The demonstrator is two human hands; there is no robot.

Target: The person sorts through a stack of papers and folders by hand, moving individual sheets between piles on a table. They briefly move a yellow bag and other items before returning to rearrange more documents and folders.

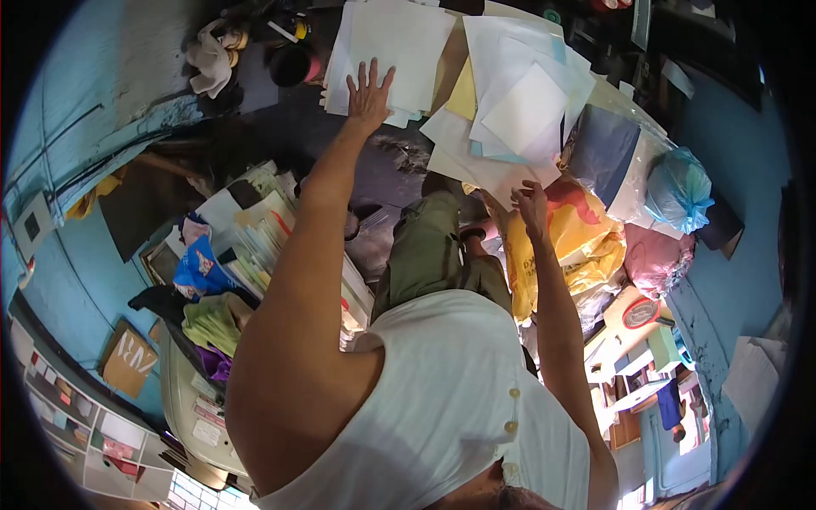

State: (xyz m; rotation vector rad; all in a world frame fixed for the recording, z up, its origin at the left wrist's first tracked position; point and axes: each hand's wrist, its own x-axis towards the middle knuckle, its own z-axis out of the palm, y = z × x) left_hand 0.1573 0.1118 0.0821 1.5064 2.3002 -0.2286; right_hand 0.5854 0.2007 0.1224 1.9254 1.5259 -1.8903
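Note:
My left hand lies with its fingers spread on the lower part of a stack of pale sheets. My right hand is at the near edge of a second, looser pile of papers, its fingers apart and slightly bent, with nothing seen in them. White, pale blue and yellow sheets overlap at angles in that pile. Just beneath my right hand is a yellow and red plastic bag. Between the two piles a strip of brown paper shows.
A dark cup and a whitish cloth are at the upper left. Beside my left arm stand stacked papers and folders. A dark blue folder and a blue plastic bag are on the right. Another person shows far off.

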